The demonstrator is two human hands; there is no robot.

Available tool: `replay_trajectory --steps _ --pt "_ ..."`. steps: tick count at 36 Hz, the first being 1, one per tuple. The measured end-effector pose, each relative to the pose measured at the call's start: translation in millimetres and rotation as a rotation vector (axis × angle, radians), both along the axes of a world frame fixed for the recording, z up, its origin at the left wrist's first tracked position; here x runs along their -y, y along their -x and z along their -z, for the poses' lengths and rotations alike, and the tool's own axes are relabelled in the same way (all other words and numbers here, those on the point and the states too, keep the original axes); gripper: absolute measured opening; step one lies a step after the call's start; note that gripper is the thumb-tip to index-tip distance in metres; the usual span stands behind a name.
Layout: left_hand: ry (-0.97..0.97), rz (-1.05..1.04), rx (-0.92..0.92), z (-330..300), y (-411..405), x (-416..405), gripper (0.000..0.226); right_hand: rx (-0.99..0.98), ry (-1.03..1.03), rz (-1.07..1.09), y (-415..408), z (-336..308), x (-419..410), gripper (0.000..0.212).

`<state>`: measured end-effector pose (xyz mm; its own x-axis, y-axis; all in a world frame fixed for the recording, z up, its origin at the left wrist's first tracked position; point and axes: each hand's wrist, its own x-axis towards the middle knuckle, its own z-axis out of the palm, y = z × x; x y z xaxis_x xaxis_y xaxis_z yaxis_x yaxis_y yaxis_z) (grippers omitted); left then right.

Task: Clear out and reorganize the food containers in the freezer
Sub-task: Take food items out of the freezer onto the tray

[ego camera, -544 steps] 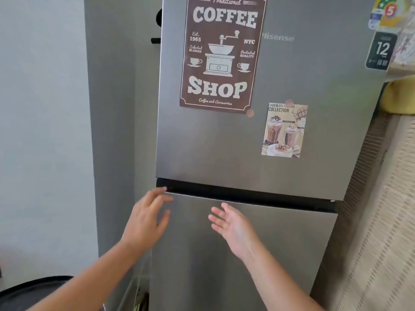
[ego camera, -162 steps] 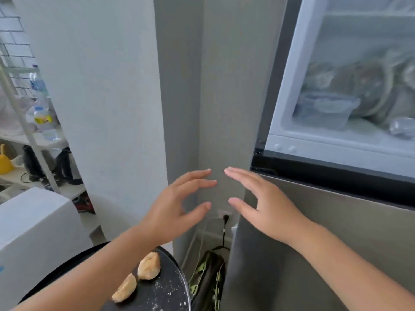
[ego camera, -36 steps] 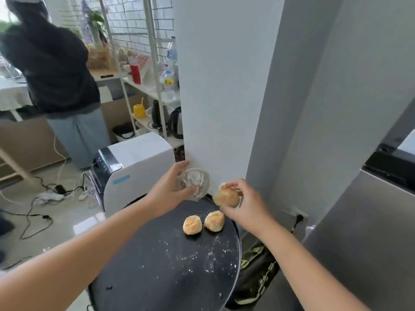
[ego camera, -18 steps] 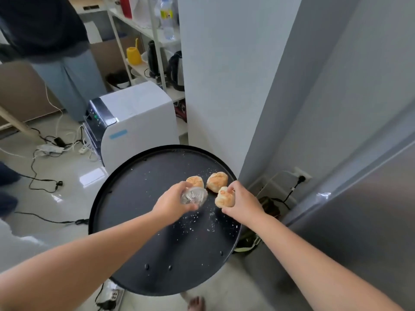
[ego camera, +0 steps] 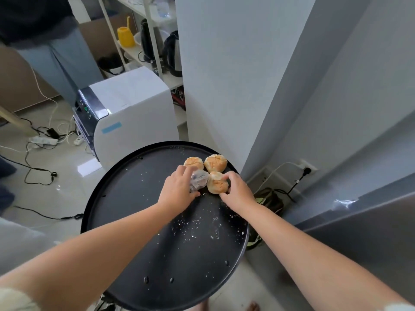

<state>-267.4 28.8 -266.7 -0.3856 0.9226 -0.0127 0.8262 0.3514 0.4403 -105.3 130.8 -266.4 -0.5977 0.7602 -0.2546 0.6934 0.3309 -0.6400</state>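
head view: a round black tray table (ego camera: 139,221), dusted with white crumbs, was seen filling the middle of the scene, with a white appliance (ego camera: 128,113) beyond its far left edge and the grey side of the fridge (ego camera: 370,239) at the near right. the freezer compartment itself was not in view, so the containers left in it could not be judged.

three frozen buns were gathered at the far right of the tray. two, the far-left bun (ego camera: 193,163) and the far-right bun (ego camera: 215,162), were lying free and touching. the third bun (ego camera: 217,183) was grasped by the fingers of the right hand (ego camera: 238,191) and appeared to be set against the tray. a small clear wrapped item (ego camera: 198,181) was gripped by the left hand (ego camera: 178,191), pressed just beside the third bun.

the main risk was judged to be crowding near the rim: a bun could be nudged off the far right edge, where cables and a bag (ego camera: 269,198) lay below. the wrapped item looked slick and could be dropped if loosened carelessly. thawing on the tray was also likely if the clearing were drawn out.
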Motion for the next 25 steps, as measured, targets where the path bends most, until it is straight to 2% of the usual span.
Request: replay_trajectory --steps 3,10,19,25 --pt "-0.011 0.050 -0.060 3.4 1.2 1.0 0.067 -0.014 0.001 0.014 -0.9 3.2 -2.1 0.034" --pt "0.012 0.100 -0.053 8.3 -1.7 17.2 0.082 -0.069 -0.001 0.020 -11.9 -0.6 2.2 0.042" --pt "-0.094 0.063 0.018 -12.8 -3.8 20.9 0.065 -0.102 -0.075 0.052 -35.9 -28.0 12.0 0.045" --pt "-0.173 0.192 0.042 -42.1 -16.9 14.3 0.059 -0.118 -0.166 0.045 -58.9 -64.5 18.7 0.045"
